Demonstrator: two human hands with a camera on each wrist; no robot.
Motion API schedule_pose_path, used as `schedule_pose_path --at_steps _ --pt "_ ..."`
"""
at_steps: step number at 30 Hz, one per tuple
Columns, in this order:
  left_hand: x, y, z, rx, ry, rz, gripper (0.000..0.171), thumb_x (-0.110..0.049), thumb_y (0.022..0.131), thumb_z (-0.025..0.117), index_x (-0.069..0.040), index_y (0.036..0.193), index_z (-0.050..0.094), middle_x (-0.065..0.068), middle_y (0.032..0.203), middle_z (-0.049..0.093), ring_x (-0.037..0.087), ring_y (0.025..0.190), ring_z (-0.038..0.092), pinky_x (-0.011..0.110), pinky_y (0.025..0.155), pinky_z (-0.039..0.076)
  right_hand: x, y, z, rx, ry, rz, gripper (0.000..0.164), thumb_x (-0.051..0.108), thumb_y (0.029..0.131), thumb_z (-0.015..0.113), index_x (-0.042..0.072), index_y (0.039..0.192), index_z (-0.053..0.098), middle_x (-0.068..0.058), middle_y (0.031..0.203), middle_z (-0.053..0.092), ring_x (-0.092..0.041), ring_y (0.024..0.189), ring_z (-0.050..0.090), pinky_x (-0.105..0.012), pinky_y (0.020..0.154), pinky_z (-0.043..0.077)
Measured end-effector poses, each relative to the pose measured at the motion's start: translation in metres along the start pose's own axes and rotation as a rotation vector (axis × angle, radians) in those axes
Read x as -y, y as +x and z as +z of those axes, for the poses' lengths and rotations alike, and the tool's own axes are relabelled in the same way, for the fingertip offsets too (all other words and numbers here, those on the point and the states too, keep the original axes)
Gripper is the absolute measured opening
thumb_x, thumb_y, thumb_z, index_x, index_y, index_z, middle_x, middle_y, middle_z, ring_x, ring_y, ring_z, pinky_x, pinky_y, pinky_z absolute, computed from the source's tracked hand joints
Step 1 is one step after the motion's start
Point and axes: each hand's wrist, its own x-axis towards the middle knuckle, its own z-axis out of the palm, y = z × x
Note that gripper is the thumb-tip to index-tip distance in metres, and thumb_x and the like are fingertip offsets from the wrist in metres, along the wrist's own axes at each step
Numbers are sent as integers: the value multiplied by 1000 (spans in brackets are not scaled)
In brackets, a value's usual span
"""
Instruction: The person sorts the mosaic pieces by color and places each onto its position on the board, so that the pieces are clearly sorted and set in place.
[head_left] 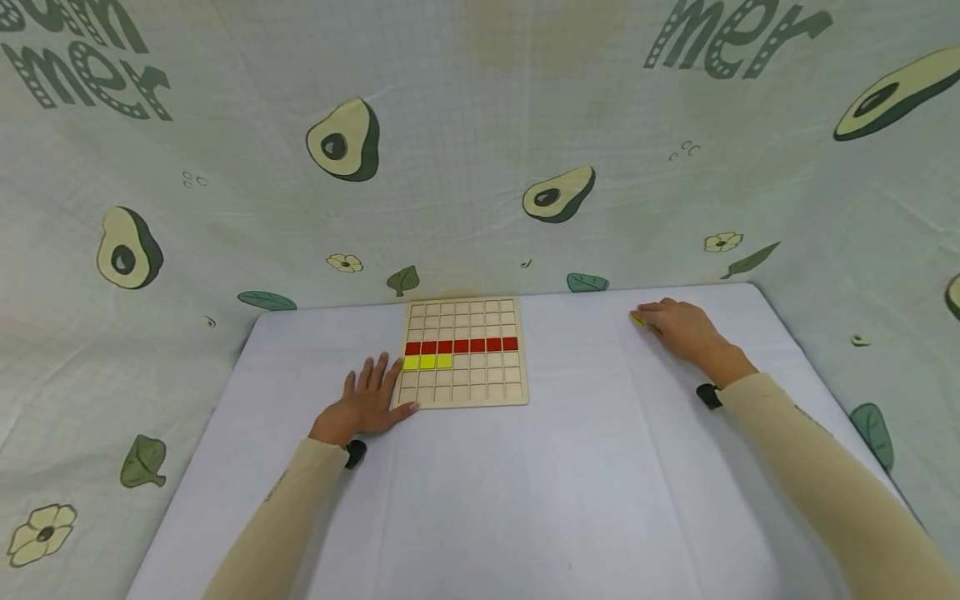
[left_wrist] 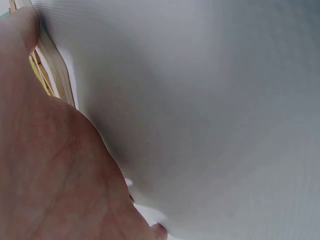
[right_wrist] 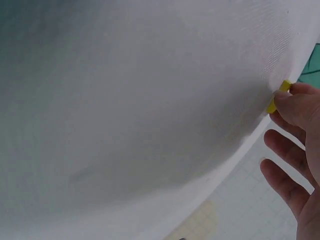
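Observation:
A light wooden grid board (head_left: 465, 396) lies toward the back of the white table. One full row of it holds red tiles (head_left: 478, 345), and three yellow tiles (head_left: 427, 362) sit at the left of the row just below. My left hand (head_left: 367, 407) rests with spread fingers at the board's left edge, the thumb at its lower left corner. Over at the right, my right hand (head_left: 678, 327) pinches a small yellow tile (right_wrist: 278, 96) between thumb and fingers, low by the tabletop. Its other fingers are spread apart in the right wrist view.
The white-covered table (head_left: 525, 500) ends at the back against a hanging cloth (head_left: 465, 125) printed with avocados and leaves. More of this cloth hangs along both sides. Black bands (head_left: 356, 454) are on both wrists.

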Motion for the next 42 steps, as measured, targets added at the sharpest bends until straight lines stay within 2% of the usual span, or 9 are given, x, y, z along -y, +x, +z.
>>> schedule_pose_path --at_steps 6,11,15,20,27,34,42 --pt "1 2 0 3 -4 -2 95 -59 104 52 -4 169 9 29 175 -1 52 160 -1 69 126 1 -1 2 1 -10 5 -17 39 -4 95 72 -1 134 70 -23 136 69 -45 123 64 -59 99 54" --pt "3 2 1 -3 0 1 96 -60 104 51 -4 169 9 29 175 -1 51 160 -2 69 126 1 0 4 0 -38 -20 -49 33 -1 93 76 0 126 76 -20 115 77 -41 107 68 -55 91 57" --pt "2 3 2 -9 7 -1 96 -60 104 52 -4 169 10 29 174 0 52 160 1 70 126 3 1 5 -1 -77 -58 -94 28 0 91 79 1 120 78 -18 103 76 -38 98 68 -52 83 58" --pt "2 1 1 -4 16 3 95 -58 105 52 -3 169 10 29 174 0 53 160 1 71 125 4 1 4 1 -95 -82 -130 26 1 92 78 2 118 79 -17 101 74 -38 98 69 -51 81 58" --pt "8 8 9 -9 6 12 97 -60 104 50 -4 170 5 28 175 -5 52 160 -3 70 125 0 6 2 1 -78 -72 -121 25 0 93 77 1 118 79 -18 102 72 -38 97 68 -50 84 59" --pt "11 10 14 -36 -3 17 98 -59 103 53 -3 169 8 29 174 -2 53 160 -1 72 125 1 14 2 -2 -62 -57 -112 25 0 93 78 1 118 79 -18 105 72 -38 100 68 -51 87 59" --pt "11 9 13 -38 -6 16 98 -59 103 53 -3 169 8 29 175 -2 53 160 -1 72 124 1 25 4 -5 -128 -29 -160 26 -3 88 81 1 114 80 -17 102 73 -36 96 69 -50 83 60"
